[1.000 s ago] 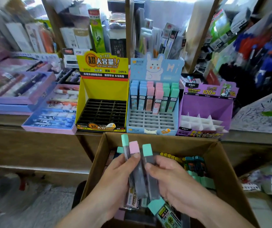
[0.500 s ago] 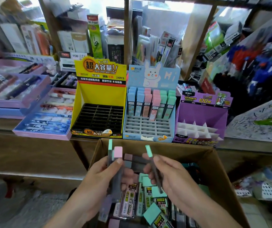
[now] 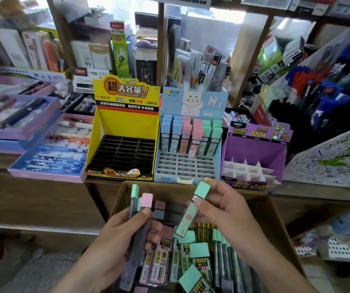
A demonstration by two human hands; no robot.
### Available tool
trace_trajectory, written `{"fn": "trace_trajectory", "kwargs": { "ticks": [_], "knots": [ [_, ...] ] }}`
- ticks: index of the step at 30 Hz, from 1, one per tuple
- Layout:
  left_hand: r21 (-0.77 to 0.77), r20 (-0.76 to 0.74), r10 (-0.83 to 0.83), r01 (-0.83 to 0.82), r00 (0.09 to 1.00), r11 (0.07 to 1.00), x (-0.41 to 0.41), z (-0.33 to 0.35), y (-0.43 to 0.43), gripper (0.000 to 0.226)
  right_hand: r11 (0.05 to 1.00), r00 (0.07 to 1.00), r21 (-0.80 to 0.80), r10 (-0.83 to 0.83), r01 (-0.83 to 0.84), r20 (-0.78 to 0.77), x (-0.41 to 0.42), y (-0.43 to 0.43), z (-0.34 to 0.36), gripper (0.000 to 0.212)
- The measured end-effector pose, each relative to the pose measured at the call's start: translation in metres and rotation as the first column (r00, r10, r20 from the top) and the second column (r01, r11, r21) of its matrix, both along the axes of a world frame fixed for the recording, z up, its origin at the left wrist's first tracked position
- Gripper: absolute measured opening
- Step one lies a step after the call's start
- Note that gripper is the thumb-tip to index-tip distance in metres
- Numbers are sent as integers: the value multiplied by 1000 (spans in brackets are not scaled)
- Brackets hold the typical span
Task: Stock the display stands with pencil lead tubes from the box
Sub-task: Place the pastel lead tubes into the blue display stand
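My right hand [image 3: 222, 210] pinches a green tube [image 3: 191, 214], cap tilted up and forward toward the blue stand [image 3: 182, 166] just past the box's [image 3: 170, 191] far edge. My left hand [image 3: 123, 235] grips spare tubes [image 3: 146, 200].

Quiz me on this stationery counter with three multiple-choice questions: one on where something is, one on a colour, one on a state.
1. The yellow stand has slots that are: A full; B half filled; C empty.
2. The blue rabbit stand is: A left of the yellow one; B right of it; C behind it.
3. The tube in the right hand has a cap that is: A green; B pink; C yellow.
Answers: 1 C, only bare black slots show. 2 B, it adjoins the yellow stand's right side. 3 A, a mint green cap tops it.
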State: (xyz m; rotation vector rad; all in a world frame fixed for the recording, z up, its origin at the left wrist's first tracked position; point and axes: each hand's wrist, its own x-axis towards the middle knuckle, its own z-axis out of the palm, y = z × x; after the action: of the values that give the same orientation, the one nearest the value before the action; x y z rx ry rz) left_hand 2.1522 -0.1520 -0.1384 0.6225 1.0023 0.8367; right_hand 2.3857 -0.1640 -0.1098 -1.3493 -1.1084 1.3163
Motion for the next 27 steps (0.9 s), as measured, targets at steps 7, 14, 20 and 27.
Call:
{"fn": "trace_trajectory", "kwargs": {
  "ticks": [7,14,20,27],
  "knots": [
    [20,5,34,-34,999,999,1,1,2,35,970,948,243,-89,13,305,20,21,30,11],
    [10,12,45,-45,999,999,1,0,3,34,900,879,428,-264,78,397,40,54,55,11],
    [15,6,75,-75,997,997,3,-2,4,32,863,808,506,-307,13,503,53,82,63,12],
    [20,-1,83,-83,997,996,4,-1,4,35,842,739,539,-378,23,558,59,107,56,10]
  ]
}}
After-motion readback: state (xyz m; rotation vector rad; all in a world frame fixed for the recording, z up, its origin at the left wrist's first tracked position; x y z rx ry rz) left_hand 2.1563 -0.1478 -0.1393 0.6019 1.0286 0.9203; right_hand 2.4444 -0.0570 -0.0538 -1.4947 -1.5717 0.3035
